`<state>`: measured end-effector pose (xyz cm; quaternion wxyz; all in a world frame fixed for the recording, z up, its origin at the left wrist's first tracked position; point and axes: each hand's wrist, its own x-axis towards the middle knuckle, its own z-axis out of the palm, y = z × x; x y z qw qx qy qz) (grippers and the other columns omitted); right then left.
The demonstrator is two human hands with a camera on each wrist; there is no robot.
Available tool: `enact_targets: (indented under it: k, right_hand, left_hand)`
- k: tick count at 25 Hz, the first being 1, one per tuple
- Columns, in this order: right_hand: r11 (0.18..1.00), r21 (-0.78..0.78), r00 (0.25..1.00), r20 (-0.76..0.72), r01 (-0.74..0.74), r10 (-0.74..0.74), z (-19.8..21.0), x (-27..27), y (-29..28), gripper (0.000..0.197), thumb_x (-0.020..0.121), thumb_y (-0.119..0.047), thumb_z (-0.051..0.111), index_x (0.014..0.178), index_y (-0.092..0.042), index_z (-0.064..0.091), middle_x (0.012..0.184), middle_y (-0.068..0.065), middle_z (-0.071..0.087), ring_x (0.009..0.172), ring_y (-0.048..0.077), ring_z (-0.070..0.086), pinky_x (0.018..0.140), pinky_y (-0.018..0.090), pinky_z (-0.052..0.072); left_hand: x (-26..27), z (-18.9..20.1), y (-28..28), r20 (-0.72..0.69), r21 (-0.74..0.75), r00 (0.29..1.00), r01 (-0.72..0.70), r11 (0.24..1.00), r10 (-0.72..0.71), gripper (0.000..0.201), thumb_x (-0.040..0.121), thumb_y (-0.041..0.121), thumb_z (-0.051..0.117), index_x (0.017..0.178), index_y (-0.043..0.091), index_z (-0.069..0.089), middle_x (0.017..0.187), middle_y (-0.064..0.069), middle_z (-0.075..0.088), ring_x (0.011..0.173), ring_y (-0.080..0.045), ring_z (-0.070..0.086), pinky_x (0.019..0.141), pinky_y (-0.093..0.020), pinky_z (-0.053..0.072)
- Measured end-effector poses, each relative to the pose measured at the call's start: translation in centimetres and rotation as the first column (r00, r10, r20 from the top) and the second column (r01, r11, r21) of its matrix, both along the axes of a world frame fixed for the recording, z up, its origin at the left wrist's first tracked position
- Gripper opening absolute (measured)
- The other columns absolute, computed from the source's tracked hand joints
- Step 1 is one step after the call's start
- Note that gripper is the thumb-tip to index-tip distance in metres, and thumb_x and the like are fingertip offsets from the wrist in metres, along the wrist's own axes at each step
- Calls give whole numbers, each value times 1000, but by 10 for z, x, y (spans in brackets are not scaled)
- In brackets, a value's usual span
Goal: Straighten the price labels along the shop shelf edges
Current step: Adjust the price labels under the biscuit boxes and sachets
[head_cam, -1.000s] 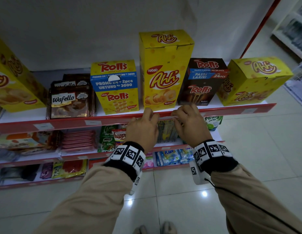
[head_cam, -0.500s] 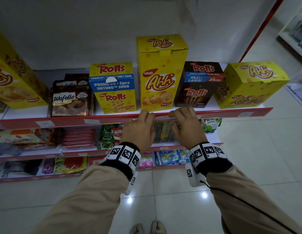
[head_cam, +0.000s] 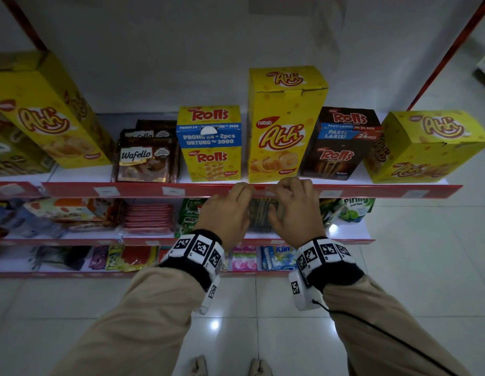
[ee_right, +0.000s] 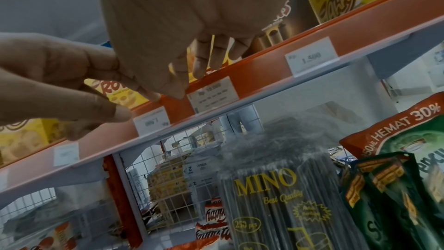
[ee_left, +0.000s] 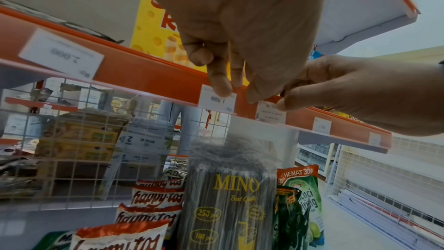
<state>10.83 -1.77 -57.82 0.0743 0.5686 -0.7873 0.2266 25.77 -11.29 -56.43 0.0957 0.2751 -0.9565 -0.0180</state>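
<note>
A red shelf edge strip (head_cam: 132,189) carries small white price labels. Both hands reach it below the tall yellow Ahh box (head_cam: 283,126). My left hand (head_cam: 237,194) has bent fingers, and a fingertip (ee_left: 220,87) sits on the top of one white price label (ee_left: 217,100) with the thumb on the strip beside it. My right hand (head_cam: 292,191) hooks its fingers over the strip's top edge. Its thumb tip (ee_right: 174,90) rests at the corner of the neighbouring price label (ee_right: 212,94). The two hands nearly touch.
Further labels sit along the strip (head_cam: 105,190) (head_cam: 173,190) (ee_right: 311,58). Rolls boxes (head_cam: 210,142), Wafello packs (head_cam: 146,161) and a tilted Ahh box (head_cam: 425,147) stand on the top shelf. A Mino straw pack (ee_left: 230,193) and snack bags fill the shelf below. Tiled floor lies to the right.
Both hands stay on the same stretch of strip under the Ahh box, the right one a little closer to the left. The head view has shifted slightly.
</note>
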Motion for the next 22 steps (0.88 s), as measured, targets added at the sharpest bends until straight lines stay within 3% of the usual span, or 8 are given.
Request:
enact_targets:
  k: [3,6,12,17,22]
  right_hand:
    - [1000,6,1000,-4,8,-8,2,16,-10,32,72,-19,69,102,-10,63,108,12,57,95,35,49,77,43,43]
    - [999,22,1000,-5,29,-29,1,29,-18,32,76,-19,64,107,-12,62,110,10,57,99,33,48,80,42,43]
    - [988,125,994,-75,91,-82,8,40,-32,25,78,-20,57,101,-10,59,103,11,57,95,33,49,76,41,41]
    - [999,23,998,-63,-24,26,6,53,-40,25,78,-9,60,101,-1,65,97,17,62,89,36,56,75,41,47]
    - [1000,10,997,-71,-9,10,5,62,-44,21,76,-6,63,97,-2,67,91,15,65,85,34,58,72,38,49]
  left_hand:
    - [13,-3,-10,-44,5,999,31,1000,-31,44,79,21,63,122,14,53,122,-3,54,84,-28,58,68,-35,42]
    - [28,-8,-19,-15,-40,1000,-10,999,9,52,78,25,61,128,15,51,126,-3,51,104,-27,49,82,-38,39]
    - [41,-10,-30,-49,-66,998,-29,997,25,52,74,23,64,125,17,54,122,-4,53,107,-26,48,86,-38,37]
    - [38,-8,-41,-65,-35,998,7,999,-10,43,76,24,63,118,17,57,115,-4,54,105,-26,48,84,-37,36]
    - [41,-14,-43,-55,-21,998,28,999,-29,51,75,28,63,125,19,55,116,-5,52,105,-27,45,82,-39,34]
